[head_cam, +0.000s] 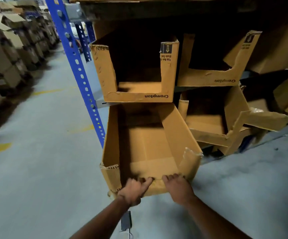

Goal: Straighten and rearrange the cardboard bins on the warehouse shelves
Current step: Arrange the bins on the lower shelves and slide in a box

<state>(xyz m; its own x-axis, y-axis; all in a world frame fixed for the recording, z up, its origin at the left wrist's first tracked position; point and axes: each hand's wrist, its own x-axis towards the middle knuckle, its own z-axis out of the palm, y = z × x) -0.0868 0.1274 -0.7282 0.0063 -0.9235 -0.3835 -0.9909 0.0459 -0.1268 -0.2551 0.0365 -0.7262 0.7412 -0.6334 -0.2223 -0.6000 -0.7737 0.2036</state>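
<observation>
at the shelf's foot, left hand (134, 188) and right hand (177, 186) both grip the cardboard bin (150, 147) by its front lip.

floor (41, 152): grey concrete, yellow marks | blue perforated rack upright (77, 66) | dim aisle light

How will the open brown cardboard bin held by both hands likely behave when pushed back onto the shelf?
The open brown cardboard bin looks empty, so probably light. Its torn front corners suggest the walls may flex or buckle. With the left hand and right hand gripping only the low front lip, it may skew sideways.
</observation>
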